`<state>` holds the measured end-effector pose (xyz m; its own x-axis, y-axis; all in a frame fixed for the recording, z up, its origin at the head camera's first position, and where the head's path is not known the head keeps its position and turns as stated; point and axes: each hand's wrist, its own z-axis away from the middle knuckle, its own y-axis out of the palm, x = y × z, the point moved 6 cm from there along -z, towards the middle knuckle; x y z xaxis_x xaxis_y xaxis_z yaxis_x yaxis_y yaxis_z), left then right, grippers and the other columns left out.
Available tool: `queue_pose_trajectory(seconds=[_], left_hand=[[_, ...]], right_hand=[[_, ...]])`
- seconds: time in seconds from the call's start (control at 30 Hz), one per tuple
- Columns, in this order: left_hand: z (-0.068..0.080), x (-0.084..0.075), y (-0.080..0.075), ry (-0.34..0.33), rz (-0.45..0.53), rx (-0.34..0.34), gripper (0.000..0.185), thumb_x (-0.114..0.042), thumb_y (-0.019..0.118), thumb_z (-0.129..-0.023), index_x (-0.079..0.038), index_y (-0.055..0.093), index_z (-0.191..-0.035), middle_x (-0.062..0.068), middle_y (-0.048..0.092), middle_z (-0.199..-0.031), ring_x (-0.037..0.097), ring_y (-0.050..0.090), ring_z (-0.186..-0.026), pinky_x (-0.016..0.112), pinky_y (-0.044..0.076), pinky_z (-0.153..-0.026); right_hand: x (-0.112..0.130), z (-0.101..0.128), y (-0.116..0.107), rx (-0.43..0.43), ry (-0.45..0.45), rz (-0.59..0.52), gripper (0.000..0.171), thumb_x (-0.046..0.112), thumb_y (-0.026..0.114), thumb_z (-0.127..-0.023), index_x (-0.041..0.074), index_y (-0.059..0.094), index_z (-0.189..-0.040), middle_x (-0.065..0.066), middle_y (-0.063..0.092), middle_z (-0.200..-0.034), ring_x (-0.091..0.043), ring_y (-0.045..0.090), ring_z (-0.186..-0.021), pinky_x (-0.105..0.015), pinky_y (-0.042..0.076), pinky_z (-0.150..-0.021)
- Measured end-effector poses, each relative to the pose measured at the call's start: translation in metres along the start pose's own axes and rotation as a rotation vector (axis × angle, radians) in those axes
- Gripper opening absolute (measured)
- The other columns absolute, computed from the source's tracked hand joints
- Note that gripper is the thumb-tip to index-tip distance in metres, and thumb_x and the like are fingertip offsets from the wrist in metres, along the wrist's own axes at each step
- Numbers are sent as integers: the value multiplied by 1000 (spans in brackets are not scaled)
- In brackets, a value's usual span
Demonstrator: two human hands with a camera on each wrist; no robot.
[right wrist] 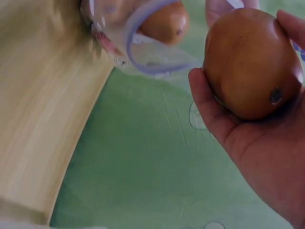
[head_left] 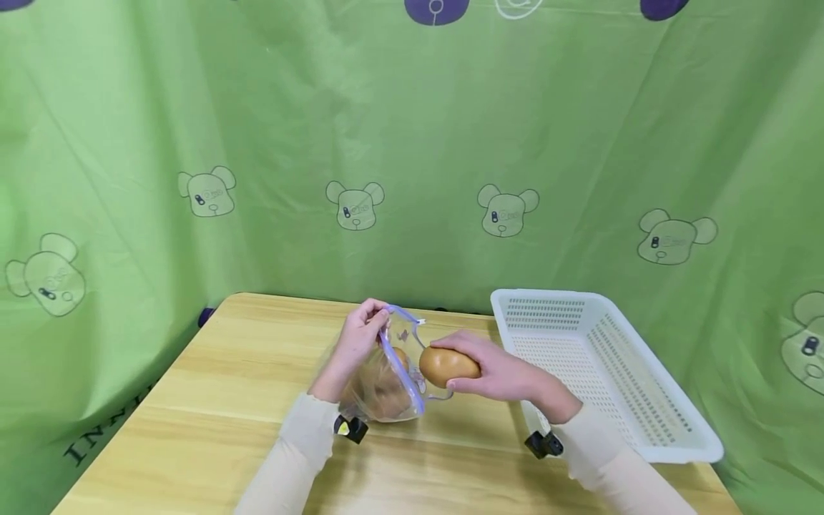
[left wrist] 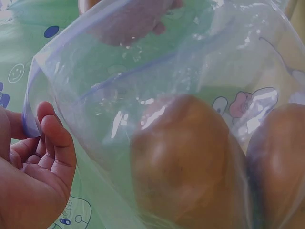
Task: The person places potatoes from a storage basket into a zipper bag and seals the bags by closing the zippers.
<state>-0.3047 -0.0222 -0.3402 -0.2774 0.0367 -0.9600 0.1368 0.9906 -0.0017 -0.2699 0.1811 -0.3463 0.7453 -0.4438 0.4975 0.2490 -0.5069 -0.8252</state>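
Observation:
A clear zip bag with a blue-purple rim stands on the wooden table, with brown round fruits inside. My left hand pinches the bag's rim and holds its mouth open toward the right. Just beside that mouth, my right hand grips another brown fruit, also seen in the palm in the right wrist view. One fruit inside the bag shows through the opening.
A white perforated plastic basket sits at the table's right side, close to my right forearm. A green cloth with bear prints hangs behind and around the table. The table's left half is bare wood.

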Motion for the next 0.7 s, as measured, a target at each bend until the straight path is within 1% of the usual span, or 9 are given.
queue_pose_trajectory(seconds=[0.17, 0.3, 0.4, 0.47, 0.6, 0.7], left_hand=[[0, 0, 2, 3, 5, -2, 13, 4, 45, -95, 14, 53, -99, 6, 51, -71, 9, 45, -55, 22, 43, -50], [0, -1, 3, -3, 7, 2, 13, 4, 45, -96, 14, 53, -99, 6, 51, -71, 9, 45, -55, 22, 43, -50], [0, -1, 3, -6, 10, 9, 13, 4, 45, -96, 13, 53, -98, 6, 51, -71, 10, 45, -56, 22, 43, -51], [0, 0, 3, -12, 14, 11, 13, 3, 44, -96, 12, 53, -98, 6, 51, -72, 10, 45, -56, 23, 43, -51], [-1, 0, 3, -15, 12, 5, 13, 3, 44, -96, 13, 53, -99, 6, 51, -72, 10, 45, -57, 23, 43, -52], [-2, -1, 3, -7, 7, 1, 14, 3, 45, -96, 14, 53, -100, 5, 51, -72, 10, 45, -57, 24, 43, -52]], right_hand=[[0, -5, 12, 23, 12, -1, 57, 31, 69, -83, 16, 48, -135, 0, 52, -125, -16, 52, -106, -37, 47, -85], [1, -10, 18, 34, -15, -14, 56, 26, 67, -85, 12, 48, -135, -3, 53, -123, -16, 53, -104, -36, 48, -84], [3, -14, 22, 46, -38, 0, 55, 24, 64, -86, 9, 46, -136, -5, 52, -124, -18, 54, -104, -37, 48, -84], [4, -15, 25, 54, -36, 21, 56, 22, 62, -85, 8, 45, -137, -7, 52, -126, -19, 54, -105, -38, 48, -85], [3, -16, 29, 69, 11, 68, 61, 19, 62, -81, 8, 43, -138, -6, 50, -130, -20, 52, -110, -40, 46, -91], [2, -17, 33, 84, 41, 91, 65, 18, 64, -81, 6, 40, -139, -6, 50, -130, -18, 52, -111, -39, 46, -93]])
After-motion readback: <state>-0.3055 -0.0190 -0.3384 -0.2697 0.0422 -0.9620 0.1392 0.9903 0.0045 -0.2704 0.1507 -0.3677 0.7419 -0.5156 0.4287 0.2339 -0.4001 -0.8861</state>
